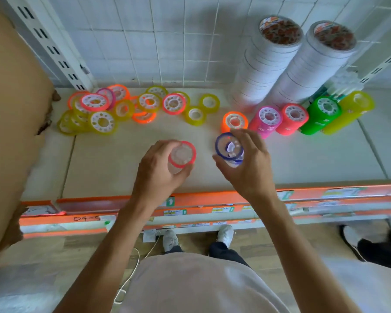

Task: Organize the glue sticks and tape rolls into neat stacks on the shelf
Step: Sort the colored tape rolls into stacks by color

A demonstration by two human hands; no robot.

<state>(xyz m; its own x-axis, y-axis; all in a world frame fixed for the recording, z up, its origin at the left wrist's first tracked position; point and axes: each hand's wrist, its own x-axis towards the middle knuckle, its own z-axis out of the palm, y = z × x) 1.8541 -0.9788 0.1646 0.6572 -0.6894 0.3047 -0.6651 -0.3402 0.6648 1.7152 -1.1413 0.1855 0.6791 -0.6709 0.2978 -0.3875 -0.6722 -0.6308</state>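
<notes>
Our left hand (158, 163) gripped a short red-rimmed clear tape stack (181, 155), our right hand (248, 161) pinched blue-rimmed tape rolls (229, 147), above the pale shelf (104, 161), loose neon rolls (104, 107) far left.

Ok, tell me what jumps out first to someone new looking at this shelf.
Two tall white tape stacks lean at the back right, with a row of bright coloured stacks in front. A loose heap of rolls sprawls at the back left. In the middle, the left hand holds a pink-rimmed roll, the right hand a blue-rimmed roll.
</notes>
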